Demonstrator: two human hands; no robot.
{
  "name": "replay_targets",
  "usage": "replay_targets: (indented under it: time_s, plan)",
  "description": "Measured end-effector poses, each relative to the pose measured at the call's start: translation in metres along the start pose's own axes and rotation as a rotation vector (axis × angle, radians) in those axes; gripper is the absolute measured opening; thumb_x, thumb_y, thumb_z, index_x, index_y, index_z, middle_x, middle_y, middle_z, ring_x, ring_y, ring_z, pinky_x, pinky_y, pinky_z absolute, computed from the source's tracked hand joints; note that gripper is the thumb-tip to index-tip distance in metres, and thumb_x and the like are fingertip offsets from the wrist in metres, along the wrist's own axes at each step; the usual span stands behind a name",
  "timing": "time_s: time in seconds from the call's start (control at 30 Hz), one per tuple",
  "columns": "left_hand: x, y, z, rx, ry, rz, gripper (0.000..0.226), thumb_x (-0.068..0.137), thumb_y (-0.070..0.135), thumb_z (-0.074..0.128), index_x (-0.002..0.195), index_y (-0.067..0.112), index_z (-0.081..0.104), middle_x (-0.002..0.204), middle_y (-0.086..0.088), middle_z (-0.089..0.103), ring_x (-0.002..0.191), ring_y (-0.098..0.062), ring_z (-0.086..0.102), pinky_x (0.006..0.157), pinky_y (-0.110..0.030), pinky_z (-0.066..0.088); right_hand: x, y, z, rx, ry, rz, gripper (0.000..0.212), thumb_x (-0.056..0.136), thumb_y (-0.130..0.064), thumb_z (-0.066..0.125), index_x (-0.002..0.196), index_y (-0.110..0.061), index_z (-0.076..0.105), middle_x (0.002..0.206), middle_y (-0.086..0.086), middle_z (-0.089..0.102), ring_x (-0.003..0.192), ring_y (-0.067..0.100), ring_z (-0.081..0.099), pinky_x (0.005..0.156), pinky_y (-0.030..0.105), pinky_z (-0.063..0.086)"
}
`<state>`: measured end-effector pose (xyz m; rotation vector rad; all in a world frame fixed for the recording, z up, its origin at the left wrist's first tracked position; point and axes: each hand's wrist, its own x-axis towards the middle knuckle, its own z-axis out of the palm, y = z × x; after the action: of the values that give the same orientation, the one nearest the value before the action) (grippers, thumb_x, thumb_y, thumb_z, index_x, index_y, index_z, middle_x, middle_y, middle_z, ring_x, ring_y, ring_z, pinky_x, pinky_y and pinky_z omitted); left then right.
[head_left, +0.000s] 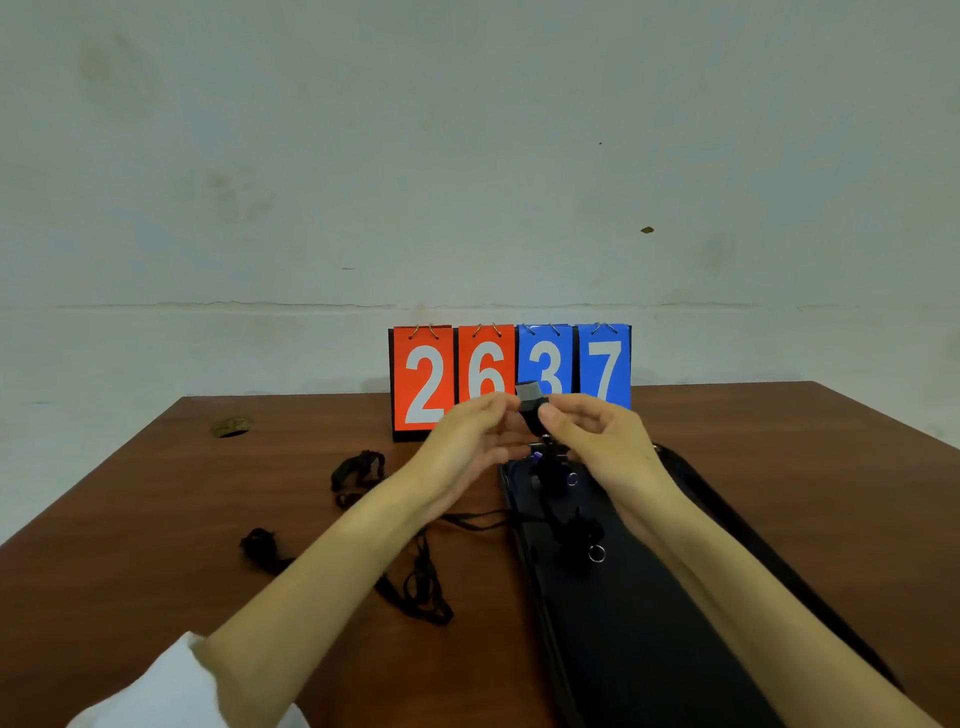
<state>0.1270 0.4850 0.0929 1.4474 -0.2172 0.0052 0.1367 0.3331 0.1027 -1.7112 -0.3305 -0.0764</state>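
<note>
While we are holding the black strap end (531, 402) up off the desk (156, 519), it is standing roughly upright with its grey tip uppermost. It is sitting squarely between our two hands. Our right hand (592, 434) is pinching its lower part from the right with thumb and forefinger. Our left hand (470, 441) is closing its fingertips on it from the left, so both hands are clamped on the same piece and neither is nearer. Directly beneath, the long black case (649, 623) is lying on the desk with its length running toward us. It is carrying dark fittings and a metal ring (597, 554); we cannot tell whether the strap end is joined to them. Left of the case, loose black cords (421, 582) and a black clip (358, 470) are lying on the desk. Behind our hands, the scoreboard (423, 379) is showing 2637.
</note>
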Motion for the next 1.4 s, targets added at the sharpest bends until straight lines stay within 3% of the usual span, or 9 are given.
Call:
replay_targets:
  time_s: [0.1, 0.2, 0.37, 0.47, 0.6, 0.77, 0.97, 1.27, 1.4]
  plan:
    - [-0.004, 0.001, 0.013, -0.106, -0.014, -0.018, 0.029, 0.1, 0.021, 0.039, 0.121, 0.004, 0.052, 0.113, -0.016, 0.061, 0.095, -0.029, 0.067, 0.085, -0.041, 0.056, 0.004, -0.002, 0.003, 0.058, 0.117, 0.011, 0.021, 0.082, -0.032, 0.065, 0.095, -0.016, 0.065, 0.089, -0.003, 0.069, 0.084, 0.006, 0.063, 0.07, 0.017, 0.046]
    - [-0.005, 0.001, 0.02, 0.049, 0.052, 0.042, 0.025, 0.097, 0.016, 0.047, 0.121, 0.008, 0.048, 0.11, -0.015, 0.06, 0.079, -0.021, 0.069, 0.071, -0.032, 0.059, 0.003, 0.0, 0.003, 0.071, 0.141, 0.004, 0.019, 0.082, -0.031, 0.065, 0.094, -0.016, 0.065, 0.089, -0.004, 0.069, 0.084, 0.004, 0.063, 0.072, 0.018, 0.047]
    - [-0.006, -0.002, 0.021, 0.19, 0.075, 0.137, 0.015, 0.095, 0.019, 0.051, 0.11, 0.018, 0.049, 0.102, -0.015, 0.065, 0.077, -0.019, 0.069, 0.077, -0.033, 0.058, -0.003, 0.006, -0.004, 0.157, -0.017, -0.01, 0.03, 0.074, -0.024, 0.072, 0.102, -0.019, 0.061, 0.088, 0.003, 0.073, 0.08, 0.014, 0.069, 0.075, 0.024, 0.053]
    - [-0.007, -0.002, 0.022, 0.088, -0.014, 0.066, 0.023, 0.095, 0.015, 0.051, 0.118, 0.015, 0.047, 0.099, -0.019, 0.061, 0.072, -0.025, 0.066, 0.07, -0.034, 0.056, -0.003, 0.011, -0.011, 0.34, -0.083, 0.056, 0.037, 0.065, -0.025, 0.073, 0.1, -0.015, 0.062, 0.087, 0.004, 0.072, 0.077, 0.015, 0.066, 0.073, 0.028, 0.05]
    - [-0.008, -0.004, 0.019, 0.001, -0.157, -0.057, 0.033, 0.091, 0.007, 0.056, 0.123, 0.012, 0.048, 0.075, -0.006, 0.056, 0.047, -0.009, 0.045, 0.045, -0.02, 0.036, 0.001, 0.02, -0.02, 0.523, -0.137, 0.158, 0.031, 0.068, -0.025, 0.069, 0.097, -0.013, 0.064, 0.085, 0.001, 0.07, 0.083, 0.015, 0.062, 0.08, 0.031, 0.046]
    - [-0.008, -0.009, 0.016, 0.229, -0.192, -0.118, 0.019, 0.096, 0.011, 0.047, 0.111, 0.007, 0.058, 0.068, 0.0, 0.052, 0.04, -0.004, 0.029, 0.038, -0.017, 0.022, 0.009, 0.022, -0.038, 0.829, -0.076, 0.258, 0.029, 0.072, -0.024, 0.064, 0.099, -0.014, 0.063, 0.091, -0.001, 0.069, 0.088, 0.011, 0.061, 0.079, 0.028, 0.047]
    - [-0.01, -0.009, 0.027, 0.686, -0.339, -0.062, 0.029, 0.101, 0.018, 0.034, 0.118, 0.016, 0.058, 0.062, 0.001, 0.051, 0.037, -0.002, 0.033, 0.038, -0.013, 0.027, 0.005, 0.028, -0.037, 0.447, 0.268, 0.047, 0.013, 0.08, -0.015, 0.066, 0.091, -0.014, 0.06, 0.087, 0.003, 0.07, 0.085, 0.013, 0.065, 0.077, 0.027, 0.051]
    - [-0.007, 0.001, 0.01, 0.551, -0.275, -0.267, 0.02, 0.095, 0.029, 0.05, 0.1, 0.011, 0.054, 0.058, 0.0, 0.056, 0.037, -0.007, 0.028, 0.035, -0.017, 0.02, 0.005, 0.032, -0.034, 0.362, 0.202, 0.064, 0.025, 0.09, -0.016, 0.055, 0.114, -0.011, 0.058, 0.098, 0.007, 0.068, 0.092, 0.013, 0.065, 0.081, 0.028, 0.052]
    - [-0.006, 0.018, -0.007, 0.617, -0.218, -0.211, 0.017, 0.09, 0.031, 0.059, 0.091, 0.015, 0.063, 0.062, -0.001, 0.057, 0.042, -0.007, 0.033, 0.038, -0.018, 0.024, 0.004, 0.036, -0.034, 0.031, 0.108, 0.007, 0.024, 0.089, -0.017, 0.057, 0.112, -0.012, 0.061, 0.085, 0.002, 0.068, 0.079, 0.011, 0.065, 0.075, 0.024, 0.054]
